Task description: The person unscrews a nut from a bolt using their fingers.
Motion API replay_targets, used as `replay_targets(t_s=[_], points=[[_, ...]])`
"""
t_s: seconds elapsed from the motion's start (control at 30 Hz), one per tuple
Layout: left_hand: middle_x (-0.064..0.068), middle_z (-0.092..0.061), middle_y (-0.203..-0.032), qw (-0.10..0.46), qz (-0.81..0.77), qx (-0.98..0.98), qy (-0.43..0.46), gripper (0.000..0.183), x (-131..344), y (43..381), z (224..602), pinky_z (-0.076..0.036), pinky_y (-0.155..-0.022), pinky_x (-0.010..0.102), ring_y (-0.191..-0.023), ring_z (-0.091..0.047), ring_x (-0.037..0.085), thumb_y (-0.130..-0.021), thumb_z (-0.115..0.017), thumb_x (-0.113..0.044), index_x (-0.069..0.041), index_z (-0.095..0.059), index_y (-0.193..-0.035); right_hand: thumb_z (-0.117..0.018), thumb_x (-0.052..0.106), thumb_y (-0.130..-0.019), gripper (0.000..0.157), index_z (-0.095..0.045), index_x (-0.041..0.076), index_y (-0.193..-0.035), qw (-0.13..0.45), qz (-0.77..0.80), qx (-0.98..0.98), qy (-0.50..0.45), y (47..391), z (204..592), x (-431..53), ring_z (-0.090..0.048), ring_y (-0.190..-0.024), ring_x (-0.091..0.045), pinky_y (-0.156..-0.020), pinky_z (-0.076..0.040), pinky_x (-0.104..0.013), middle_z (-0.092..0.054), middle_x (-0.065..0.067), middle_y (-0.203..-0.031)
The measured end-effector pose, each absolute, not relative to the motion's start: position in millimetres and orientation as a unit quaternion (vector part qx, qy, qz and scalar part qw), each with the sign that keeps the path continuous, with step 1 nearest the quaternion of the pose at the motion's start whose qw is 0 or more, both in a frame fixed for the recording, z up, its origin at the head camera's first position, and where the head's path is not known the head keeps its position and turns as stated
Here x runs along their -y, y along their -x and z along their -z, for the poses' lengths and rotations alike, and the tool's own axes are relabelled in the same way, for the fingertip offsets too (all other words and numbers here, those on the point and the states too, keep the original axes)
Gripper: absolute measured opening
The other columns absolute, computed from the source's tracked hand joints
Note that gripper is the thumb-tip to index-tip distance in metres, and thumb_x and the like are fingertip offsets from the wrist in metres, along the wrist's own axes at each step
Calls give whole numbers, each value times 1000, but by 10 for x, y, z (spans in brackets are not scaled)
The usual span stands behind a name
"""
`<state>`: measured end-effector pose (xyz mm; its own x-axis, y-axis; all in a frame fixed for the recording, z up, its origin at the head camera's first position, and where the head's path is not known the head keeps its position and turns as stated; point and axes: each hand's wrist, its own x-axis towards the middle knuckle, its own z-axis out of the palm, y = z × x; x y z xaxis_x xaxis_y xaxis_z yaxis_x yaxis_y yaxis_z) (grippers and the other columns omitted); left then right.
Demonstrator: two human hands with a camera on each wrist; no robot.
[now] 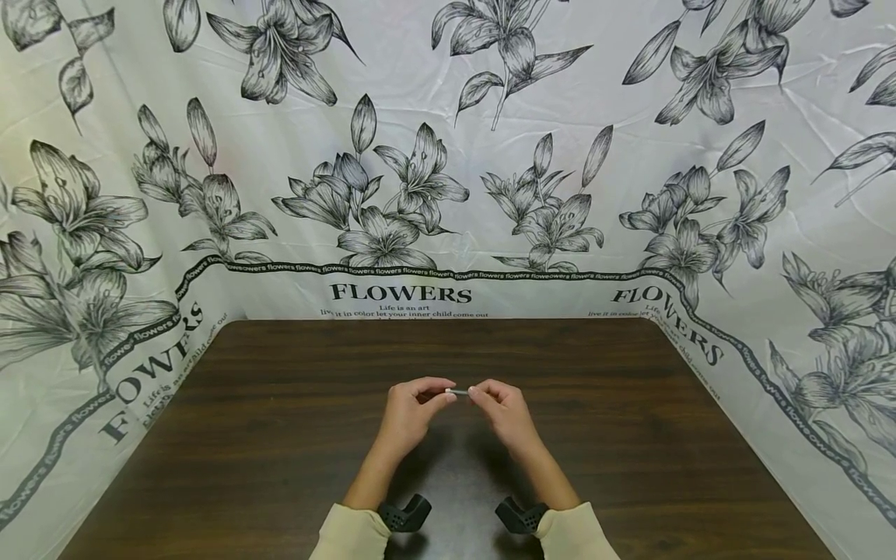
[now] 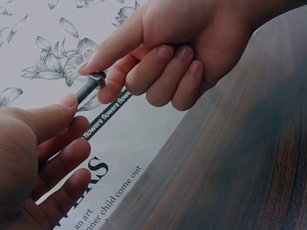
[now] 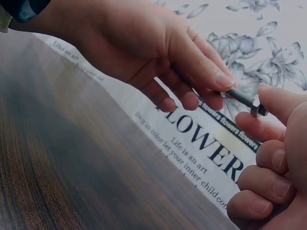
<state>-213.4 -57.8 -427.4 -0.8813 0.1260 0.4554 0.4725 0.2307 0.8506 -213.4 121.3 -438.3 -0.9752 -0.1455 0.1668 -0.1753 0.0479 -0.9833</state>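
Holding a dark metal bolt [image 3: 242,97] in the air above the wood-grain desk [image 1: 280,420], stretched lengthwise between the two hands. With the left hand [image 1: 408,412], pinching the threaded shaft between thumb and forefinger, and letting the other three fingers hang bent and slightly apart. With the right hand [image 1: 511,412], pinching the opposite end between thumb and forefinger, at a ring-shaped collar [image 3: 254,111], and curling the other three fingers in toward the palm. Cannot tell whether to call the collar a nut or a washer. Wearing pale yellow sleeves [image 1: 350,533] on both arms, plus a black device [image 1: 404,513] at each wrist, beside the cuff. Visible past the desk's far edge and along both sides: a pale cloth [image 1: 315,132] printed with lilies and "FLOWERS".
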Motion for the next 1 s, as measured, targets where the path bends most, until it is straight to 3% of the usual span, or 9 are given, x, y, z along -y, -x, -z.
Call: replay_targets(t_s=[0.2, 0.43, 1.0], points=[[10, -71, -80, 157, 581, 773, 200, 11, 590, 2153, 4297, -52, -58, 31, -66, -64, 22, -81, -75, 2, 1, -74, -93, -65, 3, -93, 18, -65, -15, -95, 22, -683, 719, -128, 2141, 4390, -1226, -32, -46, -5, -45, -27, -20, -38, 5, -54], [11, -71, -80, 155, 579, 777, 193, 12, 600, 2149, 4279, -52, -59, 33, -67, -64, 22, -81, -75, 3, 3, -74, -93, -68, -1, -89, 17, -66, -12, -102, 38, -688, 708, -152, 2152, 4403, -1239, -33, -46, -4, -46, -27, -19, -38, 3, -56], [11, -70, -80, 148, 591, 771, 187, 13, 613, 2143, 4274, -51, -59, 32, -68, -63, 26, -81, -75, 3, 2, -74, -93, -69, -8, -84, 21, -67, -10, -105, 53, -691, 704, -156, 2142, 4402, -1223, -31, -46, -3, -46, -28, -19, -36, 3, -55]])
